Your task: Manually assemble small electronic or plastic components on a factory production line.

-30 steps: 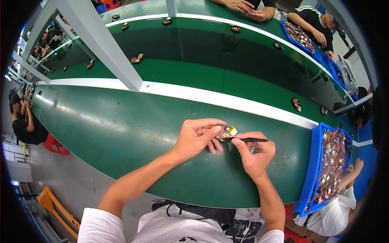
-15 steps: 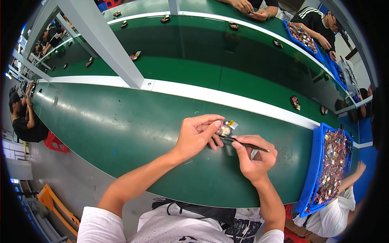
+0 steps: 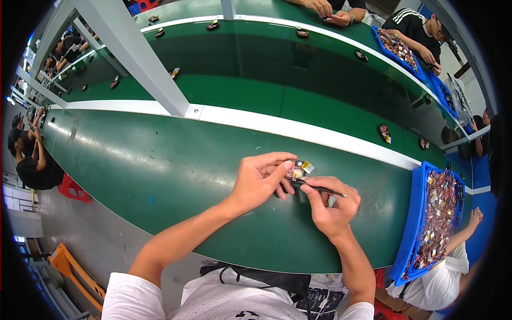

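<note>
Black case (image 3: 295, 172), small and open-faced, yellow-and-white tab (image 3: 308, 167) sticking out, held up over the green table (image 3: 160, 165), nearer its back edge. Left hand (image 3: 261, 178) pinches its left side, thumb against fingers, likely to steady it and leave the face clear. Right hand (image 3: 335, 207) is closed narrow, pen-style, on a slim dark tool (image 3: 326, 190), tip at the case's lower edge; can't tell if touching. Blue bin (image 3: 409, 226) heaped with parts (image 3: 437, 213) sits at the table's right end, presumably for easy reach.
</note>
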{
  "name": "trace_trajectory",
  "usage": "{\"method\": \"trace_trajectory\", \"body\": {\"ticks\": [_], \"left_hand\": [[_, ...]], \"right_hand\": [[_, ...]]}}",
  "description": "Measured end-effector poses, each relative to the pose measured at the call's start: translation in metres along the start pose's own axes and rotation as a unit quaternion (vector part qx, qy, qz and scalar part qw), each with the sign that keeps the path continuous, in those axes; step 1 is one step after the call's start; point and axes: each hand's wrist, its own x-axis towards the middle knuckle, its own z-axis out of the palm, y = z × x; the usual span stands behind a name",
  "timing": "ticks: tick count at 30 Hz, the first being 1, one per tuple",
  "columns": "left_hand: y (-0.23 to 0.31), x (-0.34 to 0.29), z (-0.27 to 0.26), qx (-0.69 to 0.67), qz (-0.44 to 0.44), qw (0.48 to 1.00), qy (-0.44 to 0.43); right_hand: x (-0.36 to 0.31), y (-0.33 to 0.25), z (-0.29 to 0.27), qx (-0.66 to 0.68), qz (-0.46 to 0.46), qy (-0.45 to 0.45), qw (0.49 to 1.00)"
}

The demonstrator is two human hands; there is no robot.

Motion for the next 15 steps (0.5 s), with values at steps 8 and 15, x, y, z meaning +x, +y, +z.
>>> {"method": "trace_trajectory", "body": {"ticks": [8,15], "left_hand": [[0.0014,0.0006,-0.0021,-0.001,-0.01,1.0,-0.012],[0.0023,0.0033,-0.0051,0.004,0.012,0.999,-0.053]], "right_hand": [[0.0026,-0.0024,-0.0009,-0.014,-0.001,-0.009,1.0],[0.0006,-0.0034,0.0001,-0.04,-0.021,-0.014,0.999]]}}
